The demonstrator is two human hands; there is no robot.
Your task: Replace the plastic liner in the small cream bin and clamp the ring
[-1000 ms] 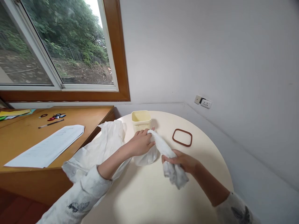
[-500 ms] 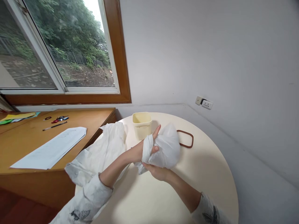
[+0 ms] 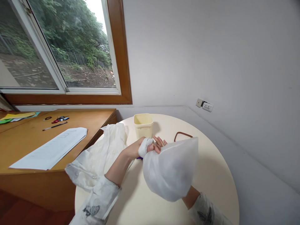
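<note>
A puffed-out white plastic bag [image 3: 172,168] is between my hands above the round table. Its twisted neck loops around the fingers of my left hand [image 3: 136,148], which is closed on it. My right hand is mostly hidden behind the bag; only its wrist [image 3: 188,195] and forearm show below. Several fingers [image 3: 160,142] stick out past the loop, and I cannot tell for certain whose hand each belongs to. A cream plastic bin [image 3: 143,129] stands open just beyond. Part of a small purple item [image 3: 140,158] peeks out under my left wrist.
Another white plastic bag [image 3: 103,150] lies crumpled on the table's left side. A brown rectangular ring [image 3: 182,133] is partly covered by the held bag. On the wooden desk [image 3: 93,117] are paper sheets [image 3: 51,148], a pen [image 3: 55,126] and keys [image 3: 61,118]. A wall socket [image 3: 207,107] is at right.
The bag has swung toward me and right, now covering my right hand and part of the brown ring. Its loop has tightened around my left fingers. A purple item has come into view.
</note>
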